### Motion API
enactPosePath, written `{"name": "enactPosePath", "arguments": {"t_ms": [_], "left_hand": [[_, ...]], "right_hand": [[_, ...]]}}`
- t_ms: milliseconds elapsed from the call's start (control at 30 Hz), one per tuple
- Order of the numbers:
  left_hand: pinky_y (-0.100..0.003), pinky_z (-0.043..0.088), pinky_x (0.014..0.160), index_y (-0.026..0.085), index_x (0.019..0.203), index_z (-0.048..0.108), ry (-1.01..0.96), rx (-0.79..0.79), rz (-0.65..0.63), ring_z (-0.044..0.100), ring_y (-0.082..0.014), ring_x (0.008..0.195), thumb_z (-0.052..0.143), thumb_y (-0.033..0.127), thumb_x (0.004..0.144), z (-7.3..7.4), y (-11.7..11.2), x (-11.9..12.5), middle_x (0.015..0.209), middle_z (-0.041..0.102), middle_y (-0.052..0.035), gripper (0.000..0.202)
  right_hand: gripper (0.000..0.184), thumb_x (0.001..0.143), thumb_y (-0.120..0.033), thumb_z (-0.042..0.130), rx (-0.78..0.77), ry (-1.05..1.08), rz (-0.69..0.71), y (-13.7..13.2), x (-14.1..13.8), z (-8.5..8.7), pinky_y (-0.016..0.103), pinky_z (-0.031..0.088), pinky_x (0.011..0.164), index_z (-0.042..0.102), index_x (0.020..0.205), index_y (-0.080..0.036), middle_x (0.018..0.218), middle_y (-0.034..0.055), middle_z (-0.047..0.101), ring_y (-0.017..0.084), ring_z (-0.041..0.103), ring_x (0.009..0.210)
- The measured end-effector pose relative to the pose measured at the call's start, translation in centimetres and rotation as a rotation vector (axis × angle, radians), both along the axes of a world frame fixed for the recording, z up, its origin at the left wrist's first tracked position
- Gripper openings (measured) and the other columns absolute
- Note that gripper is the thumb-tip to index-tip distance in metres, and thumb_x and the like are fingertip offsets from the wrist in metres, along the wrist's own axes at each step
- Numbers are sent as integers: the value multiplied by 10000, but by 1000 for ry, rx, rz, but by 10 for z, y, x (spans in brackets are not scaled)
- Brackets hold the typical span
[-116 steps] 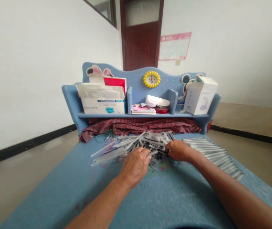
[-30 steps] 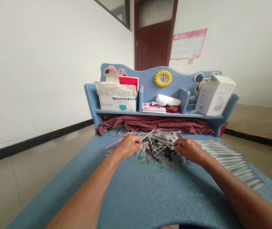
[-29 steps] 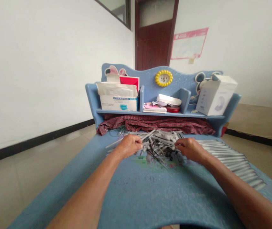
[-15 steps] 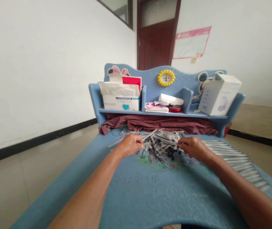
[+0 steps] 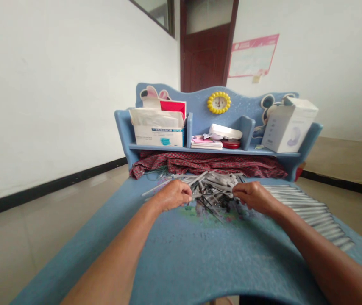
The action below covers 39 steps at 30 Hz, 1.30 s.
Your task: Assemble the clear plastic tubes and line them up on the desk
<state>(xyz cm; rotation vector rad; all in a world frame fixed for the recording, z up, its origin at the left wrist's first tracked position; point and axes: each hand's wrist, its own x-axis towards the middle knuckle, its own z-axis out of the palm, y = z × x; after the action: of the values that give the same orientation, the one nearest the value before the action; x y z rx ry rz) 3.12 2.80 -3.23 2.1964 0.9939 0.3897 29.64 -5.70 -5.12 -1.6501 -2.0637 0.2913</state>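
A loose heap of pen parts (image 5: 214, 186), clear barrels, thin dark refills and small black pieces, lies on the blue desk (image 5: 200, 258). At the heap's left edge is my left hand (image 5: 175, 195), thumb and fingers closed in a pinch; a thin pale tube, which looks like a pen barrel, sticks out from them toward the right. My right hand (image 5: 252, 195) is pinched closed at the heap's right edge, and whatever its fingertips hold is hidden. To its right, several clear pens (image 5: 311, 212) lie side by side in a slanting row.
Behind the heap, a red checked cloth (image 5: 213, 164) is bunched under the blue shelf (image 5: 168, 148). On the shelf stand a mask box (image 5: 158, 134), papers (image 5: 206, 144), a red round tin (image 5: 231, 144) and a white box (image 5: 289, 127). A yellow clock (image 5: 219, 103) hangs above.
My right hand has come slightly left, nearer my left hand. A thin pale tube now shows between the two hands. The whole view has shifted a little.
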Motion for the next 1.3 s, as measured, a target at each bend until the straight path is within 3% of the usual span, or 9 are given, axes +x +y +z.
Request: {"name": "enactPosePath", "arguments": {"t_ms": [133,300,500,633,700,867,1033,1300], "left_hand": [[-203,329,473,138,665,621,2,-46,-21,481,-109,491,553,246,630,5,-4,-1,514,538,33,132],[-198,379,494,139,746,622,-62,-237,-111,531,-108,534,563,241,654,12,-10,-3,584,585,21,149],[-185,360,458,136,690,609,-99,-264,-114,518,-92,509,574,215,661,6,-20,12,577,595,15,91],[-194,380,462,129,754,609,-241,-310,-112,543,-98,522,602,249,683,5,-32,26,639,634,-11,140],[-202,393,474,126,791,607,-356,-349,-83,555,-100,525,609,259,695,7,-36,29,655,644,-22,165],[-203,403,489,115,793,598,-582,-472,-11,546,-85,508,642,248,678,11,-38,29,651,645,-30,181],[-202,395,489,112,799,600,-572,-535,-45,552,-88,512,654,242,676,10,-38,28,654,648,-34,187],[-209,390,501,121,810,601,-452,-552,-140,558,-93,523,644,242,697,6,-41,28,657,660,-29,170]], "right_hand": [[219,822,-260,427,2,63,10,2,6,-2,171,325,433,608,746,-163,534,-27,516,72,476,424],[211,822,-284,444,-98,189,76,1,12,3,169,361,417,606,776,-156,554,-29,521,73,491,416],[208,827,-285,479,-19,229,184,-9,-17,5,157,357,419,637,797,-154,560,-26,527,56,469,425],[325,804,-374,534,-30,372,184,-11,-26,5,163,346,384,617,1018,-144,556,-22,540,61,446,405],[322,812,-374,511,-65,409,134,-10,-20,7,167,329,363,620,993,-130,526,-26,527,62,425,378],[166,755,-169,504,-124,44,182,-4,-7,8,170,361,473,665,795,-163,553,-26,554,76,488,479],[186,730,-135,521,-98,-260,225,-1,-15,1,203,376,623,683,801,-195,734,6,663,124,575,683],[165,715,-151,537,-91,-265,189,1,-13,-3,227,382,636,677,791,-194,765,18,675,145,590,715]]}}
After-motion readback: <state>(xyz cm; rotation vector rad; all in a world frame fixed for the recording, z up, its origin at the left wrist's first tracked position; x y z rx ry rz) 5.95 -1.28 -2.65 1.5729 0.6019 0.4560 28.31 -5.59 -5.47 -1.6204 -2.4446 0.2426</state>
